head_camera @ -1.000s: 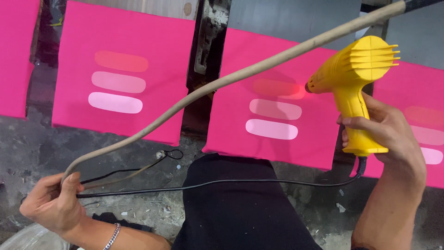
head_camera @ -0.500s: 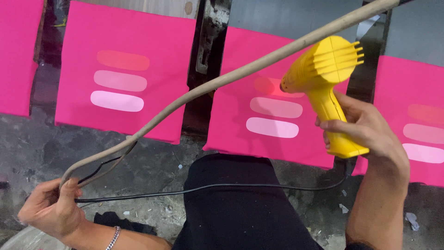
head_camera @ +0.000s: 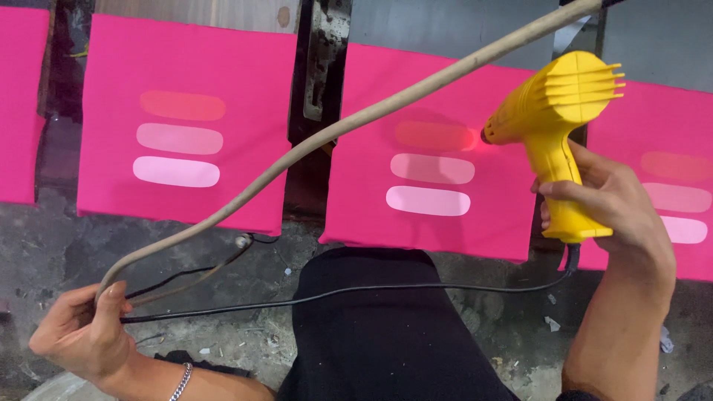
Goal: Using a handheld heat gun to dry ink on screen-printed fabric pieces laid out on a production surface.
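Note:
My right hand (head_camera: 605, 204) grips the handle of a yellow heat gun (head_camera: 553, 122). Its nozzle points left at the top printed bar (head_camera: 434, 135) on the middle pink fabric panel (head_camera: 431, 82), and a red glow shows at the nozzle tip. My left hand (head_camera: 82, 330), low at the left with a chain bracelet on the wrist, is closed on a thick beige hose (head_camera: 334, 130) and the gun's black cord (head_camera: 356, 289). The hose arcs up to the top right. The cord runs right to the base of the gun's handle.
More pink panels with three pale bars each lie in a row: one at left (head_camera: 186, 67), one at far right (head_camera: 668, 126), a strip at the far left edge (head_camera: 18, 104). A dark metal bracket (head_camera: 323, 67) sits between panels. My black-clad leg (head_camera: 386, 334) is below.
The heat gun has moved: first left over the middle panel, then back to the right, with its nozzle now at the right end of the top bar. The left hand still holds hose and cord.

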